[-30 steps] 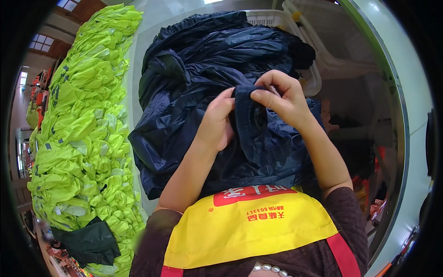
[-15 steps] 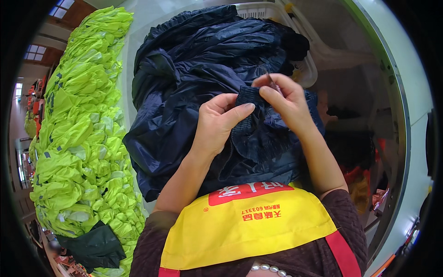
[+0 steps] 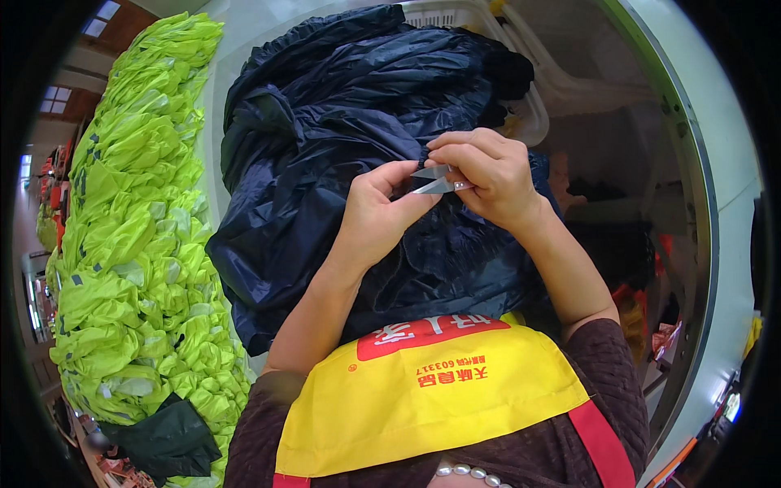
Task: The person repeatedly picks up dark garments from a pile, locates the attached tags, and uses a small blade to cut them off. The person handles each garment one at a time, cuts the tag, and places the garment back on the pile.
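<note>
Gripping small silver snips (image 3: 438, 185), blades parted, in right hand (image 3: 492, 179); pinching glossy navy fabric (image 3: 285, 220), heaped upper centre, with left hand (image 3: 378, 210) beside blade tips. Bordered at left by crumpled lime-green garments (image 3: 138, 268) across narrow bare pale tabletop (image 3: 220, 81), upper right by white plastic basket (image 3: 534, 122).

Thread snips (image 3: 434, 187) are mostly buried in the right hand (image 3: 493, 177), navy fabric (image 3: 281, 191) hides loads of the white basket (image 3: 534, 124), pearl necklace (image 3: 462, 469) gets chopped at the bottom.
</note>
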A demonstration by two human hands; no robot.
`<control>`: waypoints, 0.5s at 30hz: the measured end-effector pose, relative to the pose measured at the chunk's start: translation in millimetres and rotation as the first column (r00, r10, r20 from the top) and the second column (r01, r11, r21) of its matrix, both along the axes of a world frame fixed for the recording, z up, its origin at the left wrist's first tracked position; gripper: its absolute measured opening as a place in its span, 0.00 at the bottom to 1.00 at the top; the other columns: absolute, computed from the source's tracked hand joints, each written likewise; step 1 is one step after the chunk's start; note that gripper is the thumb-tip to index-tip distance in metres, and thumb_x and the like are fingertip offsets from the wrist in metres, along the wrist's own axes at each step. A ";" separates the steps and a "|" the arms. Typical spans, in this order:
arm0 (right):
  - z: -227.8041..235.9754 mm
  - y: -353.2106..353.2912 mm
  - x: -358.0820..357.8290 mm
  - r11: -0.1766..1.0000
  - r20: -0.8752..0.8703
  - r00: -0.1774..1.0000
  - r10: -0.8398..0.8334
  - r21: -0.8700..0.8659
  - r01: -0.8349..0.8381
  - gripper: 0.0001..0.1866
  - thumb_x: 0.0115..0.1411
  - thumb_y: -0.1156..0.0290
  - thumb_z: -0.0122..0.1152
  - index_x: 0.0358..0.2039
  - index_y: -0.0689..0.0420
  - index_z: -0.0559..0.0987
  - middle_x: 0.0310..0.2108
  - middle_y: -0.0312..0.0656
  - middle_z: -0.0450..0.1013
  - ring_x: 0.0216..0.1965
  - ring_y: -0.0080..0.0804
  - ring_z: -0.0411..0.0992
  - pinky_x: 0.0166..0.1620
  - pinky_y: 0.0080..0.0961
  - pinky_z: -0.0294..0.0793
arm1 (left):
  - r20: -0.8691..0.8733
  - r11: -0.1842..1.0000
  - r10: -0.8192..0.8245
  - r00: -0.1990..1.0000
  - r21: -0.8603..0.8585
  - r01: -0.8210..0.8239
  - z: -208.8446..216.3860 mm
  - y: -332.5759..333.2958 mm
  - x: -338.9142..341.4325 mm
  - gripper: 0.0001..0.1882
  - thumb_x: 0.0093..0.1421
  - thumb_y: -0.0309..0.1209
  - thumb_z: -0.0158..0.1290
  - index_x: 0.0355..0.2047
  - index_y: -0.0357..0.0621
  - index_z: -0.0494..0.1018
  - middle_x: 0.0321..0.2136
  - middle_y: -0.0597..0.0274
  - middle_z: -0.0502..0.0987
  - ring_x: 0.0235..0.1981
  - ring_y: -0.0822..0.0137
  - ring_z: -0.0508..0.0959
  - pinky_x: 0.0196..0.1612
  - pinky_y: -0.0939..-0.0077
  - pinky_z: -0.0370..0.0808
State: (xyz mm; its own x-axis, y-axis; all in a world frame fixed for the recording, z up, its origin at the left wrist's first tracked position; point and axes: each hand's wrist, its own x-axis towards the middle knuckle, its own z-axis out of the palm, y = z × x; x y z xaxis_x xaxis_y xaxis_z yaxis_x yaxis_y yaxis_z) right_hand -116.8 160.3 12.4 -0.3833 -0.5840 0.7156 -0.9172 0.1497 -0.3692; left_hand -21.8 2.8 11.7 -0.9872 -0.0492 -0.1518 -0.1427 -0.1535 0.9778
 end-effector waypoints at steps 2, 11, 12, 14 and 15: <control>1.1 1.4 -2.4 1.000 -0.047 0.999 -0.021 -0.014 0.020 0.07 0.47 0.76 0.62 0.27 0.57 0.74 0.30 0.39 0.75 0.27 0.32 0.75 0.28 0.20 0.75 | 0.003 1.000 -0.007 1.000 -0.015 0.007 -1.3 0.2 -2.3 0.15 0.52 0.20 0.56 0.42 0.34 0.73 0.33 0.64 0.77 0.33 0.78 0.75 0.39 0.87 0.71; 34.4 46.2 -6.1 0.950 0.307 0.908 0.285 0.034 -0.309 0.10 0.48 0.72 0.64 0.30 0.60 0.74 0.31 0.42 0.73 0.25 0.31 0.73 0.28 0.21 0.71 | -0.026 0.991 0.037 0.999 0.132 -0.033 -8.6 -2.0 -2.3 0.12 0.52 0.22 0.57 0.39 0.33 0.75 0.31 0.65 0.78 0.31 0.80 0.75 0.35 0.88 0.71; 36.6 54.8 -9.7 0.958 0.380 0.896 0.228 0.078 -0.276 0.11 0.50 0.69 0.64 0.30 0.60 0.74 0.29 0.41 0.72 0.24 0.31 0.71 0.27 0.23 0.69 | -0.010 0.987 0.033 0.999 0.155 -0.031 -5.8 -0.7 -2.8 0.12 0.52 0.22 0.57 0.38 0.34 0.75 0.31 0.64 0.78 0.31 0.79 0.75 0.35 0.88 0.72; 32.1 59.3 -12.7 0.980 0.414 0.906 0.083 0.133 -0.151 0.14 0.54 0.63 0.61 0.32 0.60 0.73 0.23 0.39 0.68 0.21 0.32 0.68 0.24 0.24 0.67 | 0.002 0.988 0.030 1.000 0.150 -0.030 -7.1 -1.5 -3.3 0.12 0.52 0.22 0.57 0.39 0.33 0.75 0.31 0.64 0.78 0.31 0.78 0.76 0.36 0.88 0.72; 31.9 57.9 -12.9 0.976 0.341 0.938 0.056 0.179 -0.124 0.14 0.54 0.62 0.61 0.32 0.60 0.73 0.23 0.39 0.68 0.21 0.32 0.69 0.24 0.23 0.67 | 0.009 0.989 0.029 1.000 0.145 -0.030 -8.0 -1.7 -3.7 0.13 0.52 0.22 0.57 0.39 0.33 0.75 0.31 0.63 0.78 0.31 0.78 0.76 0.36 0.88 0.72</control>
